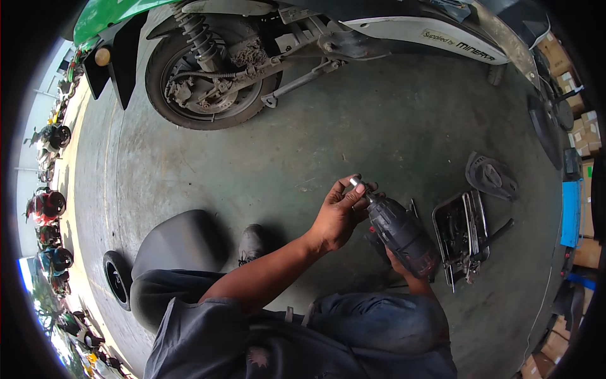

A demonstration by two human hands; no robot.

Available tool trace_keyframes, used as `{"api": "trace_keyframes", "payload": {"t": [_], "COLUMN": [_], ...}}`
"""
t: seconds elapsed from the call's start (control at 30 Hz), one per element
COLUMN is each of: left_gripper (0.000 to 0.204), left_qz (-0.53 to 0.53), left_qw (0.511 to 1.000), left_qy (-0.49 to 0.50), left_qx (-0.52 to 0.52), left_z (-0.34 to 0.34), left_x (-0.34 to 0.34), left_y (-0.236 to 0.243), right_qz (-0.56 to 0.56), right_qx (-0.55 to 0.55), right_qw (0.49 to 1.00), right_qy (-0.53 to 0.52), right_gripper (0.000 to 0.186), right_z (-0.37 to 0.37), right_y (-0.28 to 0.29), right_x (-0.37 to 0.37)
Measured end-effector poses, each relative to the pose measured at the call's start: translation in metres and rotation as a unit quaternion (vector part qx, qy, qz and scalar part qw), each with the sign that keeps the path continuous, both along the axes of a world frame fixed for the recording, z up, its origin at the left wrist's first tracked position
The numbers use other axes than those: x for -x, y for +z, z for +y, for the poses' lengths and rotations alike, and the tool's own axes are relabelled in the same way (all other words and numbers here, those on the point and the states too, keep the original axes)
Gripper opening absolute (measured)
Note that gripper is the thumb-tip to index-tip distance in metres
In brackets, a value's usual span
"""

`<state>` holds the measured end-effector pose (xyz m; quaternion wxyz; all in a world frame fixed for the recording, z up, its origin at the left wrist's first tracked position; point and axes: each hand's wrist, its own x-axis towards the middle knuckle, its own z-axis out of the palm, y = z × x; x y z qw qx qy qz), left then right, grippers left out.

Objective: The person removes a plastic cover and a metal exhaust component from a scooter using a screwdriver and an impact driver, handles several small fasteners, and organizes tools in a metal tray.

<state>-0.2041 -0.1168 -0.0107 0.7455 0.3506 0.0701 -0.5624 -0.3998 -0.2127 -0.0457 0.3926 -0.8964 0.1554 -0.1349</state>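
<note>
Both hands are at a black cordless impact wrench (404, 234), held over the floor in front of my knees. My right hand (400, 264) is closed round its handle, partly hidden beneath the tool's body. At the front end, my left hand (341, 215) pinches a small silver socket (355, 182) between thumb and fingers. The socket sits at the wrench's nose; whether it is fully seated I cannot tell. To the right of the wrench lies a metal tool tray (437, 222) with several hand tools in it.
A scooter's rear wheel (151, 85) and shock absorber (201, 38) stand at the far side. Beyond the tool tray lies a dark plastic part (491, 175). A black seat (180, 243) and a small wheel (107, 268) are at left. Cardboard boxes (587, 136) line the right.
</note>
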Motion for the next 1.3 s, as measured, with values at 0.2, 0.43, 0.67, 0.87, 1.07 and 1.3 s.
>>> {"api": "trace_keyframes", "payload": {"t": [0.2,0.43,0.67,0.87,1.07,1.3], "left_gripper": [0.039,0.044,0.067,0.071,0.055,0.031], "left_qz": [-0.207,-0.31,-0.385,-0.828,-0.725,-0.64], "left_qw": [0.963,0.899,0.83,0.512,0.659,0.719], "left_qy": [-0.166,-0.308,-0.393,-0.091,-0.191,-0.271], "left_qx": [-0.035,-0.019,-0.086,-0.211,0.056,-0.015], "left_z": [-0.062,-0.1,-0.096,-0.115,-0.172,-0.18], "left_x": [-0.025,-0.042,-0.122,-0.249,-0.324,-0.326], "left_y": [0.064,0.141,0.118,-0.032,-0.095,-0.096], "right_qz": [-0.171,-0.193,-0.066,-0.074,-0.07,-0.204], "right_qx": [-0.804,-0.783,-0.165,-0.426,-0.442,-0.548], "right_qw": [0.567,0.592,0.984,0.879,0.825,0.694], "right_qy": [-0.053,-0.007,-0.024,-0.203,-0.345,-0.42], "right_gripper": [0.044,0.046,0.025,0.011,0.027,0.017], "right_z": [-0.064,-0.107,-0.094,-0.06,-0.039,-0.029], "right_y": [0.043,0.086,0.103,0.013,-0.041,-0.077], "right_x": [-0.004,-0.014,-0.063,-0.141,-0.222,-0.294]}}
